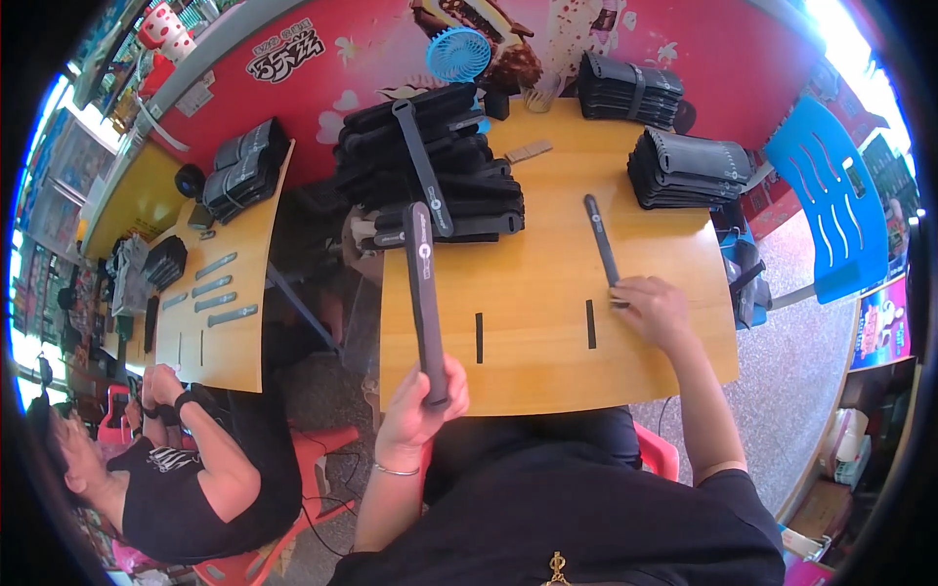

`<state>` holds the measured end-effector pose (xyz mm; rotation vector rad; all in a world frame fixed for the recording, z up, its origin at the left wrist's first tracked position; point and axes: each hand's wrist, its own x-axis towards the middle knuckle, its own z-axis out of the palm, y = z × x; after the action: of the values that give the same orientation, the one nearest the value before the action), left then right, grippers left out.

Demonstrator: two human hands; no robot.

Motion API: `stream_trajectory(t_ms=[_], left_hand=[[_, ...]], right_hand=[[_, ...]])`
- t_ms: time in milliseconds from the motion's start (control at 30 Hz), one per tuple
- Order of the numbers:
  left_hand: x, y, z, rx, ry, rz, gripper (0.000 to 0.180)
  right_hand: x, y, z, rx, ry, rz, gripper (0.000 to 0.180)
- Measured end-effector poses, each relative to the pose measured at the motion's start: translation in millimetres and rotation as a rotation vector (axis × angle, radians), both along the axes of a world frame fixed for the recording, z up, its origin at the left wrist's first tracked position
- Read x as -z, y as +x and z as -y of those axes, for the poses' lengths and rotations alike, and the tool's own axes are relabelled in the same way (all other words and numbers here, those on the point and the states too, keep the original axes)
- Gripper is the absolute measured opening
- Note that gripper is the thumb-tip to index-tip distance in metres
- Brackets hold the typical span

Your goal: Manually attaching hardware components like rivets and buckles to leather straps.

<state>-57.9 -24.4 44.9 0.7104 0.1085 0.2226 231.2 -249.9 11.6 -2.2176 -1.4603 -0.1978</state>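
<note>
My left hand (420, 402) is closed around the lower end of a stack of dark grey straps (427, 303), which stands up above the table's near edge. Each strap is long and flat with a rounded tip; how many are in the stack I cannot tell. To the right, my right hand (653, 305) pinches the near end of a single grey strap (600, 234) lying lengthwise on the wooden table (532, 278). Two short black strips (479, 337) mark the tabletop between my hands. Beyond my left hand is a large heap of black straps (430, 176) with one loose grey strap (418, 156) across it.
Banded bundles of straps (689, 166) fill the table's far right corner. A small wooden piece (529, 151) lies near the heap, and a blue fan (457, 55) is at the back. A blue chair (831, 205) stands right. At left, another person (186, 479) sits at a second table (230, 337).
</note>
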Motion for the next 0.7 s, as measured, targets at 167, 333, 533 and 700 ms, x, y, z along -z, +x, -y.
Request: stream_trajectory(t_ms=[167, 333, 533, 700], left_hand=[[-5, 18, 9, 0.002, 0.006, 0.029, 0.041], [-13, 39, 16, -0.087, 0.084, 0.051, 0.035], [-7, 54, 21, -0.223, 0.166, 0.048, 0.030], [-13, 66, 34, -0.317, 0.174, 0.029, 0.029]], right_hand=[[2, 1, -16, 0.098, 0.017, -0.022, 0.032], [5, 21, -29, 0.105, 0.099, 0.041, 0.029], [-40, -43, -42, 0.081, 0.302, -0.337, 0.020], [-63, -106, -61, -0.095, 0.358, -0.451, 0.029]])
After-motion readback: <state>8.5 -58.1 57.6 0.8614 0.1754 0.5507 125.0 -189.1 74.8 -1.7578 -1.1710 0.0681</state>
